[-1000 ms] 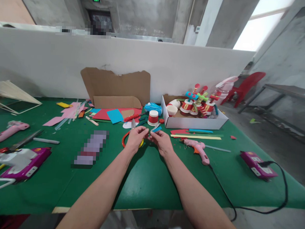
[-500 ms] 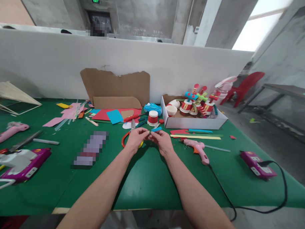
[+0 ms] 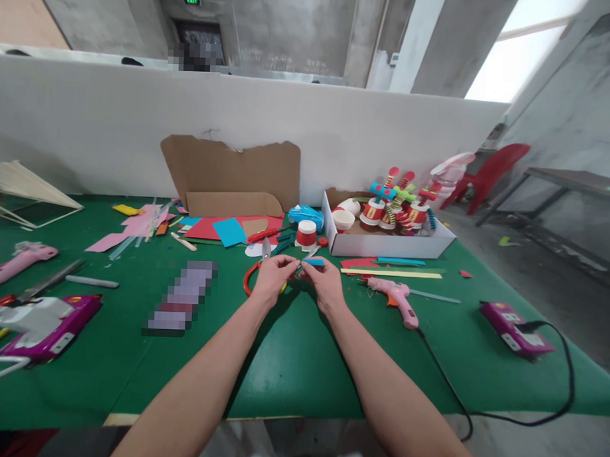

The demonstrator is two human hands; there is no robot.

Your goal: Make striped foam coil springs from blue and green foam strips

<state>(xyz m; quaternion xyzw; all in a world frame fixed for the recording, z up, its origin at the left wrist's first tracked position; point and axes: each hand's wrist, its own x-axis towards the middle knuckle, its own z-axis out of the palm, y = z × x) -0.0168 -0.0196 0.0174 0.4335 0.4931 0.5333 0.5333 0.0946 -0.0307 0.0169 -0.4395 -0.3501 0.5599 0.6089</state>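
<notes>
Both my hands meet over the middle of the green table point(image 3: 290, 361). My left hand point(image 3: 273, 278) and my right hand point(image 3: 325, 280) pinch the two ends of a small blue paper strip point(image 3: 312, 262), fingers closed on it. Red-handled scissors point(image 3: 256, 270) lie on the cloth just under and behind my left hand. A red-and-white paper cup point(image 3: 306, 234) stands a little beyond my fingers.
A white box point(image 3: 389, 243) of finished cup figures stands at the right rear. A pink glue gun point(image 3: 396, 298) lies right of my hands, its cord running to a purple power strip point(image 3: 515, 332). Coloured paper sheets point(image 3: 219, 229) and torn cardboard point(image 3: 231, 176) lie behind. Another glue gun point(image 3: 18, 260) is at the left.
My hands have drawn slightly closer together and a touch farther from me, turning the blue strip level between the fingertips. Nothing else on the table has moved.
</notes>
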